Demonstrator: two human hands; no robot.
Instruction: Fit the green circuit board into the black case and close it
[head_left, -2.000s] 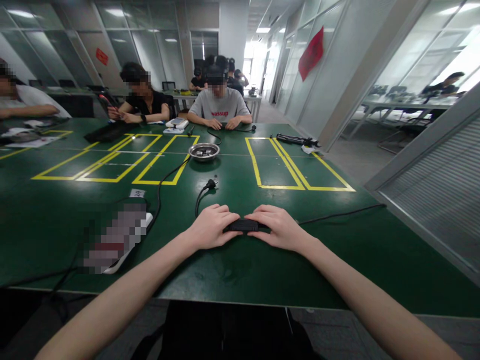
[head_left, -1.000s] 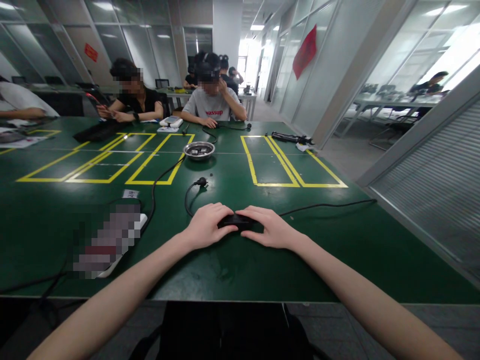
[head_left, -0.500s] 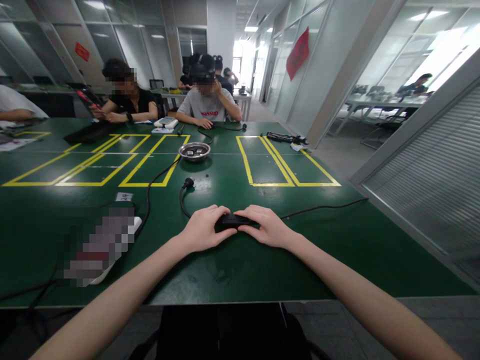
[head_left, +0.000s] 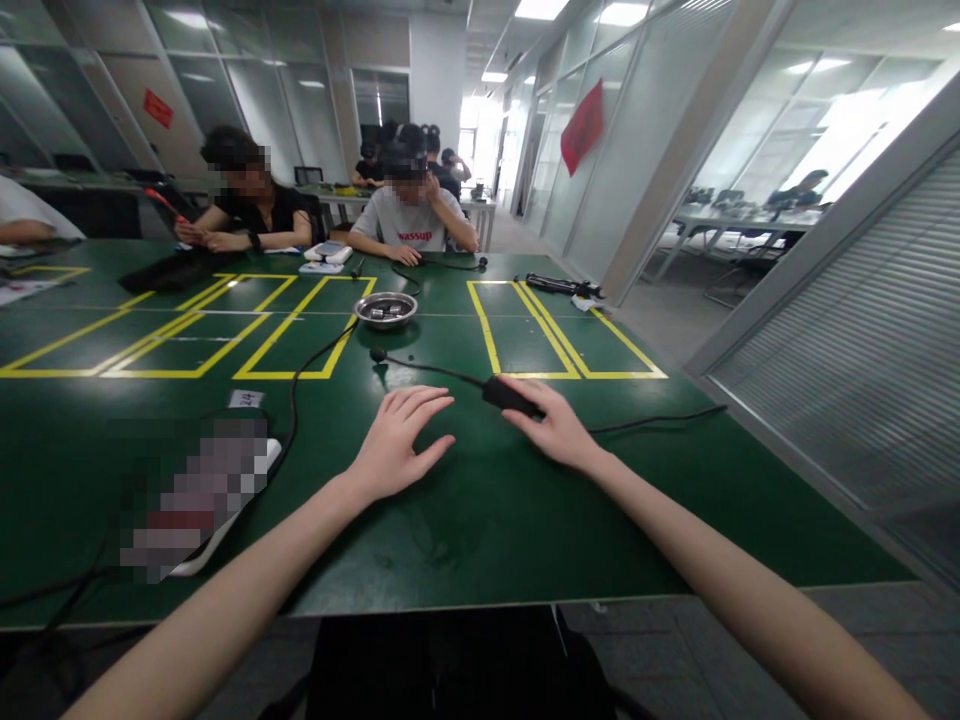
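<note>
My right hand (head_left: 555, 425) grips a black power adapter (head_left: 504, 396) by its near right end, slightly above or on the green table; I cannot tell if it touches. From the adapter's far left end a cord runs left to a black plug (head_left: 378, 355). Another black cable (head_left: 660, 420) trails from under my right hand toward the table's right side. Left of the adapter, my left hand (head_left: 401, 440) has its fingers stretched out and the thumb apart, holding nothing.
A metal bowl (head_left: 385, 311) with small metal pieces stands beyond the plug. At left lies a blurred-out device with a white edge (head_left: 225, 535), a cable beside it. Yellow tape (head_left: 285, 376) marks the green table (head_left: 480, 540). A black tripod-like object (head_left: 562, 287) lies far right; people sit opposite.
My left hand has let go of the adapter and opened. My right hand has moved the adapter a little right and away from me, turning it; its plug cord now stretches straighter.
</note>
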